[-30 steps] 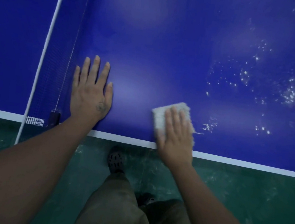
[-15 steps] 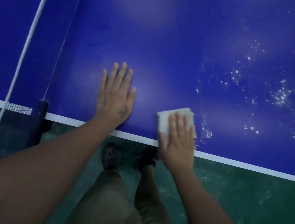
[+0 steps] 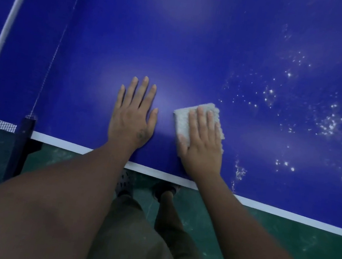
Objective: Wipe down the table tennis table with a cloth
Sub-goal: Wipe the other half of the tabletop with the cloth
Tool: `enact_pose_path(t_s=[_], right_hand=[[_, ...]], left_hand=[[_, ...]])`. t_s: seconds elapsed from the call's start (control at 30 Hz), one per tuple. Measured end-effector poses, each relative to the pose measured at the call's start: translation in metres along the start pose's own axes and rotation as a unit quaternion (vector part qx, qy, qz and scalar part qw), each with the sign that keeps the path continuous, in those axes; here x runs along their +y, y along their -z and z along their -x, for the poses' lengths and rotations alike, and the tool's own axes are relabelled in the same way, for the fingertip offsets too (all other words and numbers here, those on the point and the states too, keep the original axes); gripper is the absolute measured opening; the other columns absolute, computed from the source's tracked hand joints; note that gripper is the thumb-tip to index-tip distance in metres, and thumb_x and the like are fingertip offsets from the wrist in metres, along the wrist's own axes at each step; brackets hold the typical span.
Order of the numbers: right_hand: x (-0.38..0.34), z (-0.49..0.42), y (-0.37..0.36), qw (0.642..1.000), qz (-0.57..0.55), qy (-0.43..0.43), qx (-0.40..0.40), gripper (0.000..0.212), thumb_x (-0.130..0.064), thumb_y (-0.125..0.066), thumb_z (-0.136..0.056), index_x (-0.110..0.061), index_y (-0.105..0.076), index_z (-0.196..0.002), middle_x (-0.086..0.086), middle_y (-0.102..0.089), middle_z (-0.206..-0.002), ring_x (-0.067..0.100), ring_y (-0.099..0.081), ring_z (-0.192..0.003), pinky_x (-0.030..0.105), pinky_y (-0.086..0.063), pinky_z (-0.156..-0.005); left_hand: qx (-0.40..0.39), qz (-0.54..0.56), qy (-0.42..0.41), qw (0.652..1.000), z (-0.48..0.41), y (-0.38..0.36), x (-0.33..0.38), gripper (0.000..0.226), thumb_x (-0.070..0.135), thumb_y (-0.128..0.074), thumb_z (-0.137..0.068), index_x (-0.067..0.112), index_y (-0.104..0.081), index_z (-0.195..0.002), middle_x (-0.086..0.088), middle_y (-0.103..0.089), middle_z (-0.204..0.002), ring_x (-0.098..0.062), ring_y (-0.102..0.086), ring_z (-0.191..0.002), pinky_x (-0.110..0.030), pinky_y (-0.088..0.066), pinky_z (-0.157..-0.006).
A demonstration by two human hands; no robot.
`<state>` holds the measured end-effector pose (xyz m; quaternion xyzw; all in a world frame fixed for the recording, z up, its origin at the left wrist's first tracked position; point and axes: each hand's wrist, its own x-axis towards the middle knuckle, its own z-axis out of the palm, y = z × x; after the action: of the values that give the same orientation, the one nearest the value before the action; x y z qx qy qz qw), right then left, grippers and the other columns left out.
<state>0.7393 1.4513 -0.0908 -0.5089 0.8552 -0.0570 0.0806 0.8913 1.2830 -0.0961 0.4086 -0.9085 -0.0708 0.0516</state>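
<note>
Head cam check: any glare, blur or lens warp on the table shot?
Head view: soft glare patches on the blue table, brightest between the left hand and the cloth under the right hand; net cord bows slightly, mild wide-angle warp; dim, slightly soft overall; white specks at right readable.

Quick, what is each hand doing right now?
Left hand: open, flat on the table, holding nothing.
Right hand: open, straight fingers pressing the cloth down.
</note>
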Motion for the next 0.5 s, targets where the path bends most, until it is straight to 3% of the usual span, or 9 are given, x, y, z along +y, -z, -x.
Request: enact_pose_path(t_s=[0.17, 0.4, 0.5], right_hand=[[0.067, 0.023, 0.020, 0.992, 0.045, -0.108, -0.040, 0.071, -0.047, -0.026, -0.113, -0.010, -0.010, -0.172, 0.011, -0.003, -0.180, 0.031, 0.001, -0.167, 0.057, -0.013, -0.133], [-0.007, -0.043, 0.002, 0.997, 0.026, 0.060, -0.032, 0.068, -0.044, -0.029, -0.115, -0.009, -0.016, -0.171, 0.013, -0.009, -0.180, 0.032, -0.005, -0.167, 0.055, -0.013, -0.134], [0.029, -0.050, 0.012, 0.998, 0.035, 0.028, -0.042, 0.064, -0.041, -0.026, -0.116, -0.012, -0.014, -0.172, 0.009, -0.007, -0.180, 0.029, -0.004, -0.167, 0.054, -0.012, -0.134]], left_hand=[[0.003, 0.004, -0.002, 1.000, 0.001, 0.000, -0.001, 0.063, 0.045, -0.031, -0.115, 0.018, -0.028, -0.172, -0.005, -0.021, -0.181, -0.029, -0.013, -0.168, -0.054, -0.013, -0.136], [0.012, 0.013, -0.004, 1.000, 0.000, 0.002, -0.002, 0.063, 0.045, -0.035, -0.115, 0.018, -0.030, -0.171, -0.005, -0.022, -0.180, -0.028, -0.014, -0.168, -0.054, -0.014, -0.136], [0.016, 0.015, -0.002, 1.000, -0.001, 0.001, -0.001, 0.062, 0.045, -0.035, -0.115, 0.018, -0.031, -0.171, -0.005, -0.023, -0.180, -0.028, -0.015, -0.168, -0.053, -0.013, -0.136]])
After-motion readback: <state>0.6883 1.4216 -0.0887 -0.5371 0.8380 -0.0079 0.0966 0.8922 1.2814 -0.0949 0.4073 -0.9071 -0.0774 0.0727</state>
